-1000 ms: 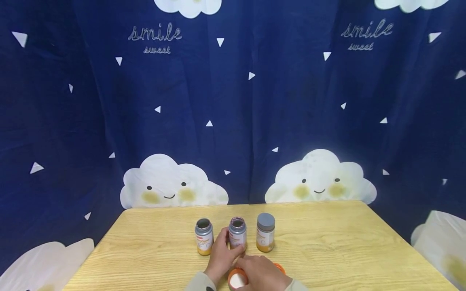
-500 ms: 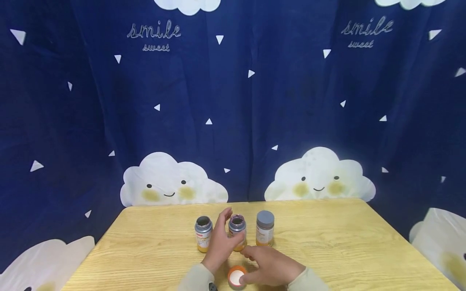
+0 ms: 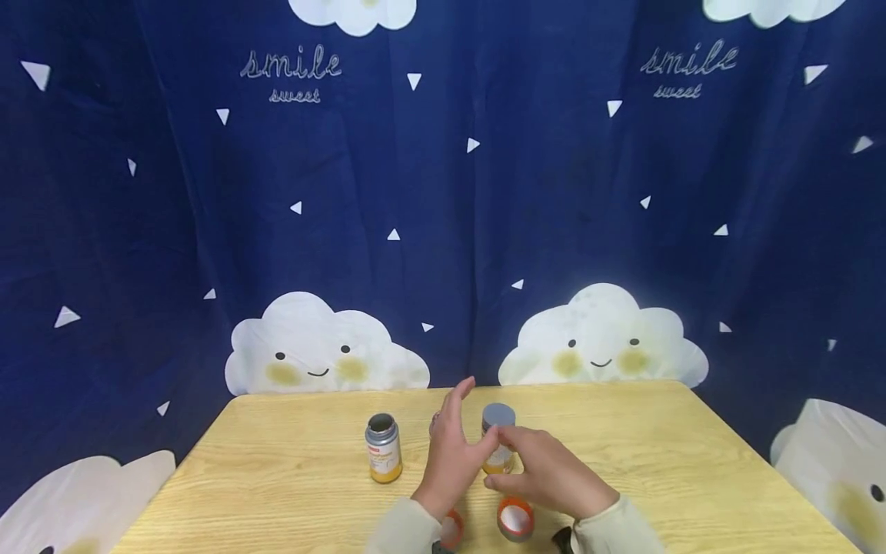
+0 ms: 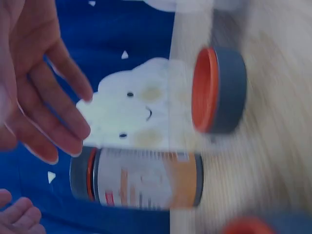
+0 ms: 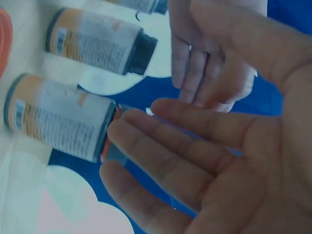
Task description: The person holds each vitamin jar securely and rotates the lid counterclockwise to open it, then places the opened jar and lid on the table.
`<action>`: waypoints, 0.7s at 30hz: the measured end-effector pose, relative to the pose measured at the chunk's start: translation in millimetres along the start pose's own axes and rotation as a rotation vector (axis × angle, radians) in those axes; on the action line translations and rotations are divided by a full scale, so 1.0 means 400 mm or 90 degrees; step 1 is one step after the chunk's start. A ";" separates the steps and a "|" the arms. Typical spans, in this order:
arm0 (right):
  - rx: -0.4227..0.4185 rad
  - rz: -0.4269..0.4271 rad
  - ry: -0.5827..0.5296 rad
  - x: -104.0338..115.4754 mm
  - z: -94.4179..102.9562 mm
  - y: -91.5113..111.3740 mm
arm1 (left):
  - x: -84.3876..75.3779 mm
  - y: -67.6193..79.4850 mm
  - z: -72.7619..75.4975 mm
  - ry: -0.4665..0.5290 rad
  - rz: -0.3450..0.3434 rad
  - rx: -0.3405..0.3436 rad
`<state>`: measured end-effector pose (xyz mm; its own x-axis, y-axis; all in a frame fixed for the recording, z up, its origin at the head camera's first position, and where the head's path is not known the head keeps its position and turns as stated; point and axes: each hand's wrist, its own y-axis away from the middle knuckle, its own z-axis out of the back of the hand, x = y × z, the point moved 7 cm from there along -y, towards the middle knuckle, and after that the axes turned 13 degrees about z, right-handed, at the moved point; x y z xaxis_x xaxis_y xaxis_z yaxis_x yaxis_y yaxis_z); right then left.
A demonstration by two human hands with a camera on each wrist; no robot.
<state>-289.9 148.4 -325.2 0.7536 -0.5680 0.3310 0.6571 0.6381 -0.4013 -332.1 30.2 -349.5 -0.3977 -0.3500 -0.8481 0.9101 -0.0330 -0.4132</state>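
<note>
A jar with a grey lid on [image 3: 498,416] stands upright at the right of the row; it also appears in the left wrist view as the capped jar [image 4: 141,178]. My left hand [image 3: 450,462] is in front of the middle jar, which it mostly hides. My right hand [image 3: 554,473] is just in front of the capped jar, fingers extended and holding nothing. Both hands have straight or relaxed fingers, and whether either touches the jar is unclear. An uncapped jar [image 3: 383,450] stands at the left. Two loose grey lids with orange insides, one lid [image 3: 515,519] between the forearms, lie nearer me.
The second loose lid [image 3: 452,529] is partly covered by my left wrist. A wooden table [image 3: 291,469] carries everything. Behind its far edge hangs a dark blue curtain [image 3: 360,169] printed with clouds.
My left hand has left the middle jar and moved right. My right hand has let go of the loose lids and moved forward and right, up to the capped jar.
</note>
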 end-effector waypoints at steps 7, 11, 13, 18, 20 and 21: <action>-0.035 -0.055 0.053 -0.027 0.044 0.017 | 0.013 -0.002 -0.073 0.004 0.099 0.026; -0.035 -0.058 0.067 -0.032 0.051 0.025 | 0.045 -0.004 -0.106 0.005 0.158 0.041; -0.035 -0.061 0.060 -0.033 0.050 0.026 | 0.061 -0.003 -0.115 0.003 0.182 0.040; -0.045 -0.072 0.041 -0.037 0.051 0.027 | 0.093 -0.002 -0.132 -0.006 0.213 0.031; -0.049 -0.074 0.035 -0.038 0.053 0.027 | 0.102 -0.003 -0.139 -0.013 0.218 0.026; -0.051 -0.074 0.033 -0.038 0.053 0.027 | 0.107 -0.004 -0.143 -0.017 0.218 0.022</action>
<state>-294.1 175.0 -316.3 0.6693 -0.6630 0.3353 0.7349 0.5244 -0.4301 -357.3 68.7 -404.1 -0.0656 -0.3709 -0.9263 0.9938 0.0589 -0.0940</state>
